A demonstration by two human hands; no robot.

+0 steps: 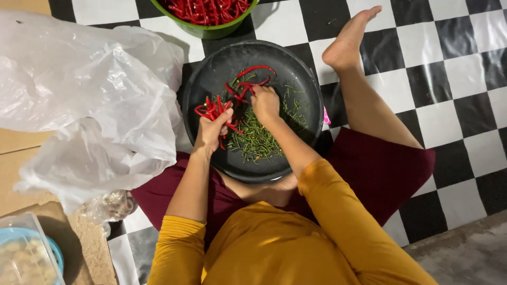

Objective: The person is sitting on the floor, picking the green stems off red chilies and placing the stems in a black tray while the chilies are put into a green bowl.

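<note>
A bunch of red chillies (213, 110) sits clamped in the left hand (212, 129), whose fingers curl closed around it so that the pods fan out above the knuckles over the left part of a round black pan (309, 87). The right hand (265, 104) is just beside it, near the middle of the pan, with its fingers bent and pinched together on the end of one of the loose red chillies (252, 79) that lie scattered toward the pan's far side; exactly which pod it grips is hard to tell. Below and to the right of both hands, a heap of green stems (257, 138) covers the pan's floor, with thinner bits strewn toward the right wall.

The pan rests on the floor between the person's legs, its near rim against a dark red skirt (380, 169). The arms wear mustard-yellow sleeves (338, 211), pushed up to about the elbow. The right leg stretches out past the pan, and its bare foot (349, 38) lies on the black-and-white chequered floor (454, 68).

Beyond the pan, at the top edge of the view, stands a green bowl (211, 32) filled with more red chillies. To the left, a large crumpled clear plastic bag (90, 100) spreads over the floor and touches the pan's left side. In the lower left corner sits a clear plastic container (29, 253) with pale contents.
</note>
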